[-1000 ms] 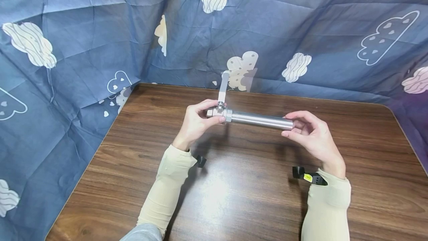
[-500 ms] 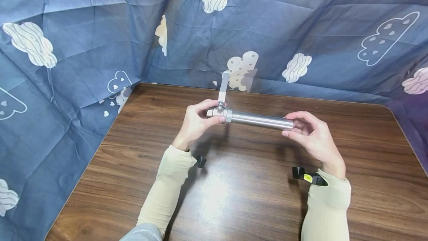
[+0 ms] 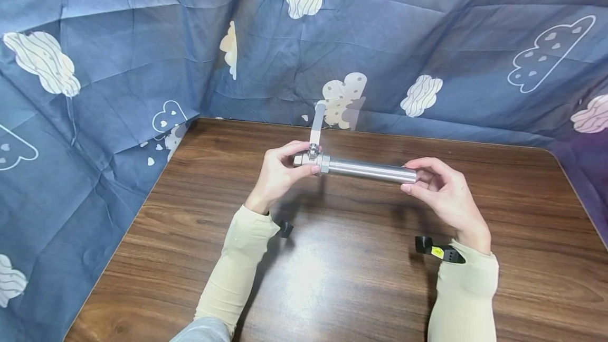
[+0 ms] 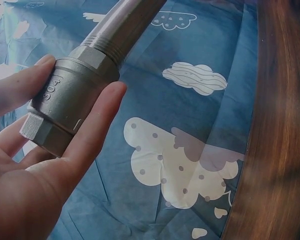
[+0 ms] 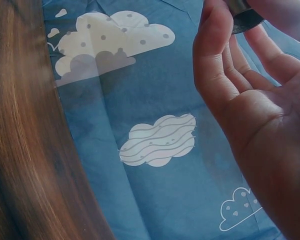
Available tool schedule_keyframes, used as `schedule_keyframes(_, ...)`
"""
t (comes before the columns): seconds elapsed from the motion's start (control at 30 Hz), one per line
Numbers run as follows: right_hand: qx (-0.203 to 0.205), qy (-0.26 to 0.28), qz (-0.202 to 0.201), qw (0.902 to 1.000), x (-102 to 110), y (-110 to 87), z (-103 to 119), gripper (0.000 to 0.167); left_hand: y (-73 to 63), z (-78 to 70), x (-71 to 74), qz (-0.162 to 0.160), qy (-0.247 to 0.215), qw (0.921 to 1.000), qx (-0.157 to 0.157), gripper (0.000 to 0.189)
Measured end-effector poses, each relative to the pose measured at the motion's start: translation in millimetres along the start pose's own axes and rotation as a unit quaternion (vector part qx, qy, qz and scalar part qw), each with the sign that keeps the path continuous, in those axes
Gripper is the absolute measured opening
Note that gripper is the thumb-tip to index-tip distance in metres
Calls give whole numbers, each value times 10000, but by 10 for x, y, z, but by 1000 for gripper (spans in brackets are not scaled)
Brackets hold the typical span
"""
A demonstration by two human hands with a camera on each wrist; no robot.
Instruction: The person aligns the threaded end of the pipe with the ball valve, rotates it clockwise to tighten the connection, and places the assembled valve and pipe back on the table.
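A metal ball valve (image 3: pixel 311 159) with a long lever handle (image 3: pixel 317 125) is joined to a straight steel pipe (image 3: pixel 372 170). My left hand (image 3: pixel 280 170) grips the valve body between thumb and fingers, with the lever pointing away toward the curtain. In the left wrist view the valve body (image 4: pixel 72 97) bears the raised number 304, and pipe threads show above its hex collar. My right hand (image 3: pixel 444 189) pinches the pipe's far right end. The right wrist view shows only that pipe end (image 5: pixel 244 20) between the fingers. Valve and pipe are held up over the table, nearly level.
A brown wood-grain table (image 3: pixel 356 278) lies beneath both hands. Behind it and to the left hangs a blue curtain (image 3: pixel 266 67) printed with white clouds, close to the table's back edge. A black wrist camera (image 3: pixel 424 245) juts inward from the right sleeve.
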State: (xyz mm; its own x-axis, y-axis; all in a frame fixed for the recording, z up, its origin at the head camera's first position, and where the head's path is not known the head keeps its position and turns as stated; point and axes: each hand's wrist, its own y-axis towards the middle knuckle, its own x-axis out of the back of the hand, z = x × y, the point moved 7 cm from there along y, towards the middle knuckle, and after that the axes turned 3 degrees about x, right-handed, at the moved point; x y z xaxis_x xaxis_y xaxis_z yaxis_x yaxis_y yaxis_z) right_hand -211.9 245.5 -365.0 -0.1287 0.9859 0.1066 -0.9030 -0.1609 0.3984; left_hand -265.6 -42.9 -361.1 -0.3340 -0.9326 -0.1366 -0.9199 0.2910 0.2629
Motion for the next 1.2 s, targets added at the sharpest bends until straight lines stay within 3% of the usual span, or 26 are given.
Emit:
schedule_keyframes(0.43,-82,-407,-26,9991,10,-4,6,37,6,7,0,20,91,10000,10,43)
schedule_keyframes(0.93,-227,-299,207,9991,-1,-23,-30,35,-1,6,19,-49,335,9994,-9,40)
schedule_keyframes(1.2,-234,-610,199,9977,0,-24,-20,35,-2,-12,29,-102,541,9985,-39,38)
